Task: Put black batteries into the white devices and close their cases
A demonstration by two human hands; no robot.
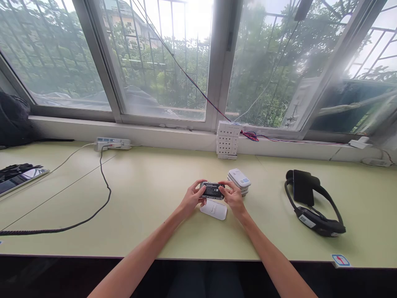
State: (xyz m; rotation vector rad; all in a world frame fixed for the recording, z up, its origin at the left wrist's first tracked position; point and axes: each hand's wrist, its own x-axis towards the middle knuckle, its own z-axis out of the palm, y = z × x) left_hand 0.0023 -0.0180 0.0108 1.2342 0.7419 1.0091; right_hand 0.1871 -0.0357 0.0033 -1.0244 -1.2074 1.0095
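Between my two hands is a small device with a black battery [212, 190] showing, marked 3000mAh. My left hand [192, 196] is closed on its left end, thumb on the battery's face. On the other end, my right hand [233, 199] grips it the same way, thumb on top. Just below the device a white cover [214, 210] lies on the table, close to my left fingertips. A stack of white devices [238, 179] stands right behind my right hand. The undersides of the fingers are hidden.
A black headset [319, 221] with a phone [303, 188] rests to the right on the green table [155, 174]. White boxes [228, 140] are piled by the window sill. At the left, a power strip [113, 143] feeds a dark cable [105, 198]; a tablet [21, 181] lies farther left.
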